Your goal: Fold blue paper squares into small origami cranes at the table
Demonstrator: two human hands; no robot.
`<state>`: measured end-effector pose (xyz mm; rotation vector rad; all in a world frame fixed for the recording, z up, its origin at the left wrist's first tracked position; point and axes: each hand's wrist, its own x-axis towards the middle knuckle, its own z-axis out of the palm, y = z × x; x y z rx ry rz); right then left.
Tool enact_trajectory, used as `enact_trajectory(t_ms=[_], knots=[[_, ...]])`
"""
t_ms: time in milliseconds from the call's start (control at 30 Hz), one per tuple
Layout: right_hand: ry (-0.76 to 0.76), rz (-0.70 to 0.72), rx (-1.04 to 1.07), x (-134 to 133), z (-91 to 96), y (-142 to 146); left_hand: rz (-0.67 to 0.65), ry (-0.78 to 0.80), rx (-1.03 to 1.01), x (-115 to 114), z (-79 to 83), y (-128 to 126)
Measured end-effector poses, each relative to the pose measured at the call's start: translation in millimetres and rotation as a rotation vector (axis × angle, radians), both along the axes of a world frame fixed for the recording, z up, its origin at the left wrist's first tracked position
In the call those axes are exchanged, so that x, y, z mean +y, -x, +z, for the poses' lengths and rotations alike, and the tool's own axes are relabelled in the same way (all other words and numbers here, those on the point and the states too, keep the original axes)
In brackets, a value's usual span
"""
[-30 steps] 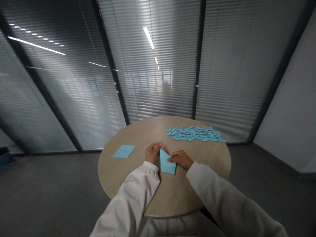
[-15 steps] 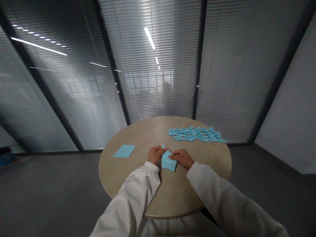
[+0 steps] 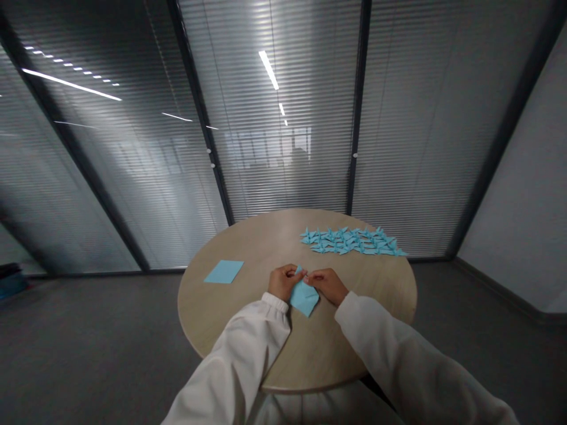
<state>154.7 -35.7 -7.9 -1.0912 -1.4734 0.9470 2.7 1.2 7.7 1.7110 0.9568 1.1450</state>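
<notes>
Well beyond the left hand [image 3: 282, 283] and the right hand [image 3: 328, 285], the background was filled by slatted blinds [image 3: 286, 189]. Beneath both hands, a rounded wood-toned table [image 3: 328, 354] was placed. Beyond the right hand, slightly rightward, a cluster of folded blue figures [image 3: 349, 241] was spread. Left of the left hand, a flat blue sheet [image 3: 224, 272] was laid. Between the hands, a folded blue paper [image 3: 304, 300] was gripped near its top by both.
</notes>
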Motion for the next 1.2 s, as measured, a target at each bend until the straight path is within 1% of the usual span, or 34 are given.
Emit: enact_trajectory(t_ms=[100,233,333,500,700,833,933,1033,1100,1200], knots=[[-0.024,-0.026,-0.043,-1,0.6,0,0.020,-0.001,-0.007,0,0.4,-2],[-0.037,-0.005,-0.020,0,0.0,0,0.068,0.035,-0.053,-1,5.1,-2],[-0.037,-0.002,-0.042,1,-0.7,0,0.108,0.052,-0.098,-1,8.4,0],[-0.015,-0.066,-0.092,0,0.7,-1,0.119,0.063,-0.104,-3,10.7,1],[-0.030,-0.012,-0.077,-1,1.3,-1,0.197,0.039,-0.136,4,10.0,6],[-0.047,-0.057,-0.136,0,-1.1,-2,0.191,0.036,-0.151,7,9.2,8],[-0.059,-0.031,-0.107,0,-0.8,-3,0.198,0.050,-0.168,6,11.4,8],[-0.069,-0.016,-0.101,-2,2.2,-3,0.247,0.045,-0.192,5,14.6,8],[-0.080,-0.030,-0.134,-4,4.3,-3,0.270,0.040,-0.200,5,15.7,9],[-0.090,-0.078,-0.156,-3,4.6,-4,0.249,0.053,-0.225,6,15.5,9]])
